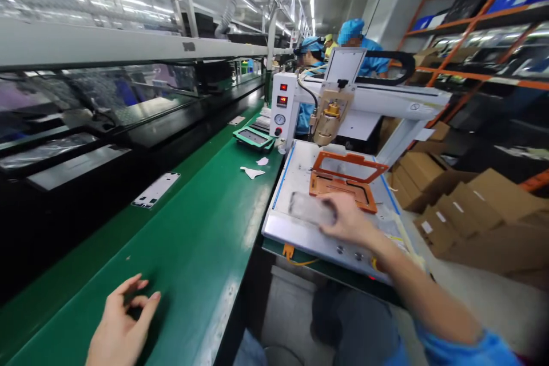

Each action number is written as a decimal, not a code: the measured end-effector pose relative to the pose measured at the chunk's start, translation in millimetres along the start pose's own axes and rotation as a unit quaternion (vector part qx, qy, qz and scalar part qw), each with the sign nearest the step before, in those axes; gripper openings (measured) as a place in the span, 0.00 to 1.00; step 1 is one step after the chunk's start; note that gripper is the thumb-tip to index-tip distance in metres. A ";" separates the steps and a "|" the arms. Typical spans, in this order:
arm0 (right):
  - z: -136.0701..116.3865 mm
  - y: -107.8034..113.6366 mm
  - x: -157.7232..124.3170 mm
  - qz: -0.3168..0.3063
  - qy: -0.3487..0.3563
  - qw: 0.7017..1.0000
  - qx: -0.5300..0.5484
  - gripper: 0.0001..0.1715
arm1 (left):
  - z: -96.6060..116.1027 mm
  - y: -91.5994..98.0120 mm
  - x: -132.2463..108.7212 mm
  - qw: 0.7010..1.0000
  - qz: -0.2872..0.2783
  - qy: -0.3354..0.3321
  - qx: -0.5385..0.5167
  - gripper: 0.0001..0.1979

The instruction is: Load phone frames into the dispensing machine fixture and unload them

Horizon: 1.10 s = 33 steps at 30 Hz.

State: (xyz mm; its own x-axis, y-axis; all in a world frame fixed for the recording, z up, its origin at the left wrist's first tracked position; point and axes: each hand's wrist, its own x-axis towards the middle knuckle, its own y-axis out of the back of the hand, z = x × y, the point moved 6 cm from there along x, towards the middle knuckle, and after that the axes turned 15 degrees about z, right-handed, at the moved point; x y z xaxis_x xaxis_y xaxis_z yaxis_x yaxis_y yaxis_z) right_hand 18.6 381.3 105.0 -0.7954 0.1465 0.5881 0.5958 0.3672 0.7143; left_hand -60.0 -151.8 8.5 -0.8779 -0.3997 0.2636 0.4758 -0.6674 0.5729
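Note:
My right hand (345, 220) rests on a transparent rectangular panel (311, 209), with its fingers over the panel's right end. The panel lies on the white metal bed of a benchtop machine (287, 200), next to an orange hinged jig (347, 180) that stands open. My left hand (122, 320) hangs low over the green conveyor belt (193, 240), with its fingers curled and apart. It holds nothing, and a white metal frame (155, 190) is the nearest part on the belt.
A dispensing gantry (332, 108) spans the bed, beside a control box (281, 106). A green fixture (253, 138) and paper scraps (252, 172) lie on the belt. Cardboard boxes (450, 206) fill the right, below orange shelving (472, 28). Co-workers (355, 40) in blue caps stand beyond.

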 end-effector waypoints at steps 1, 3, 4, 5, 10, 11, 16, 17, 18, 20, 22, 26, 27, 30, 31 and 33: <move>33.2 19.4 11.8 -0.001 -0.026 0.999 -0.033 0.29 | 12.3 -13.7 -0.3 1.000 -0.022 -0.019 0.004 0.40; 83.0 42.7 29.4 -0.027 -0.081 0.994 -0.069 0.25 | 40.4 -46.6 -0.9 0.996 -0.074 -0.057 -0.001 0.41; 98.9 47.4 35.0 -0.043 -0.102 0.991 -0.077 0.24 | 54.5 -63.3 -0.9 0.993 -0.095 -0.077 -0.003 0.41; 109.4 48.2 38.8 -0.061 -0.116 0.988 -0.080 0.23 | 67.5 -79.1 -0.7 0.989 -0.112 -0.095 -0.004 0.41; 119.9 35.2 49.4 -0.108 -0.111 0.985 -0.082 0.21 | 103.0 -128.3 2.2 0.973 -0.164 -0.164 0.014 0.35; 120.1 33.6 52.2 -0.115 -0.109 0.984 -0.086 0.22 | 104.2 -131.1 3.0 0.971 -0.166 -0.170 0.016 0.34; 126.7 30.9 68.5 -0.176 -0.112 0.972 -0.113 0.29 | 98.4 -129.2 3.8 0.970 -0.179 -0.167 0.010 0.33; 128.8 29.8 70.4 -0.188 -0.114 0.969 -0.114 0.30 | 97.5 -128.4 2.9 0.969 -0.184 -0.167 0.012 0.32; 130.7 28.4 71.4 -0.197 -0.115 0.967 -0.114 0.31 | 97.2 -127.9 1.9 0.967 -0.189 -0.168 0.014 0.32; 133.2 25.7 70.6 -0.201 -0.114 0.965 -0.121 0.32 | 98.4 -127.4 0.2 0.966 -0.193 -0.172 0.021 0.30; 132.6 24.3 66.2 -0.190 -0.114 0.965 -0.139 0.30 | 101.3 -127.4 -0.7 0.965 -0.187 -0.180 0.036 0.29; 115.9 28.0 59.0 -0.177 -0.091 0.963 -0.182 0.27 | 106.6 -128.7 -1.3 0.962 -0.183 -0.193 0.056 0.28; 107.7 31.5 61.6 -0.162 -0.066 0.968 -0.182 0.25 | 106.8 -128.7 -1.1 0.963 -0.184 -0.190 0.051 0.28; 80.2 56.7 81.8 0.013 0.045 0.986 -0.159 0.18 | 105.5 -127.7 0.2 0.966 -0.182 -0.180 0.029 0.28; 75.0 66.9 87.3 0.089 0.069 0.981 -0.156 0.19 | 105.3 -127.0 0.7 0.967 -0.180 -0.180 0.022 0.29; 77.1 78.5 90.6 0.187 0.054 0.967 -0.166 0.23 | 105.3 -125.3 1.7 0.968 -0.174 -0.182 0.008 0.29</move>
State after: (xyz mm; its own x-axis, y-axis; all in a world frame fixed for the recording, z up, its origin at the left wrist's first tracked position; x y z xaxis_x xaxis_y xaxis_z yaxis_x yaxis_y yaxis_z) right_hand -15.3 494.2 185.2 -0.5122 0.1078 0.8521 0.8565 -0.0102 0.5161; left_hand -126.7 -2.7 18.9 -0.9467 0.0979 0.3069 0.1495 -0.7104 0.6878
